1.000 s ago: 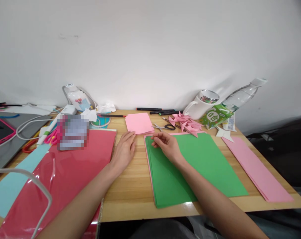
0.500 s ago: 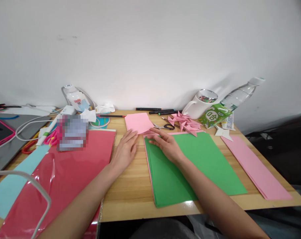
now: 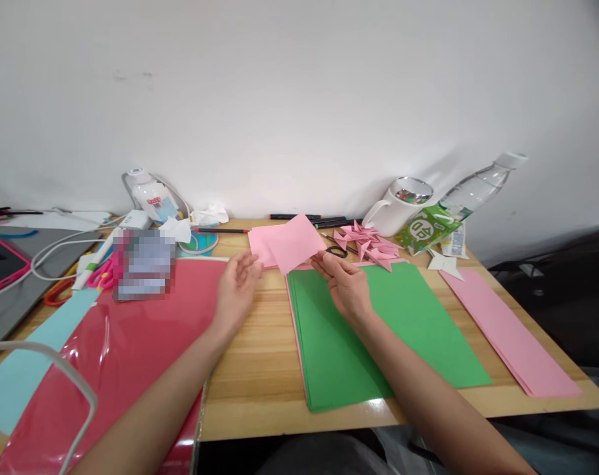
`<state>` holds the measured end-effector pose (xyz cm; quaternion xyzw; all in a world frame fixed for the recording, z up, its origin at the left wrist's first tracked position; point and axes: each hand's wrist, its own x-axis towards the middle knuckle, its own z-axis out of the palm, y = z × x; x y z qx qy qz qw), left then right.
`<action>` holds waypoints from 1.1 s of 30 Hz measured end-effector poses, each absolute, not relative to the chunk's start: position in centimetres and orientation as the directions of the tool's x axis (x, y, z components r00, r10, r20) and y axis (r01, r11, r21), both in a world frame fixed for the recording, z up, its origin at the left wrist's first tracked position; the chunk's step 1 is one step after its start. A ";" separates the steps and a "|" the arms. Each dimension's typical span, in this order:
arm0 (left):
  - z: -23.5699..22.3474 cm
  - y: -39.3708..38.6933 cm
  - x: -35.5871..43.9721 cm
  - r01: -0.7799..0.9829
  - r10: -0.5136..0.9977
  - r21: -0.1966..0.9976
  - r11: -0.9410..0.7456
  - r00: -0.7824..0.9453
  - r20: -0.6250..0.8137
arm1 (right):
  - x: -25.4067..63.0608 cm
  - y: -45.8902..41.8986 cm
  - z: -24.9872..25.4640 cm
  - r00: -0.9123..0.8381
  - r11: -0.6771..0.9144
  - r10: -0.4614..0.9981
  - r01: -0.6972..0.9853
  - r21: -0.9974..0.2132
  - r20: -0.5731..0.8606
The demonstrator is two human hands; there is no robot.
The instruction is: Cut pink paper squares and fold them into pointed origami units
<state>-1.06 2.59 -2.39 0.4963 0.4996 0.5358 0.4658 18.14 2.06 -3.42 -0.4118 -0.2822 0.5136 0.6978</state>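
My right hand [image 3: 346, 284] pinches a corner of a square sheet of pink paper [image 3: 297, 243] between thumb and fingers. Tilted like a diamond, the sheet overlaps a small stack of pink square paper [image 3: 260, 239] lying on the table. My left hand [image 3: 239, 284] is just in front of the stack's left side, fingers loosely bent and holding nothing. Beneath my right hand is a stack of green paper [image 3: 403, 330], with pink sheets showing along its edge. Behind that hand lie scissors [image 3: 337, 252], partly covered by the raised sheet, and a pile of folded pink paper stars [image 3: 369, 244].
Red paper in a clear sleeve [image 3: 146, 343] covers the left side. Pink strips [image 3: 512, 336] lie at right. Along the wall stand a white mug [image 3: 396, 208], a leaning water bottle [image 3: 477, 188] and a white bottle [image 3: 154, 198]. A white cable [image 3: 76, 376] arcs at lower left.
My right hand has lifted one pink square off the stack and turned it, moving slightly right. My left hand has drawn back from the stack, its fingers now curled.
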 end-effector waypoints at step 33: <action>0.0 1.4 -0.4 -0.426 0.974 0.878 0.218 0.154 -0.168 | 21.7 3.0 -6.1 0.020 0.091 0.933 0.953 -0.289 0.358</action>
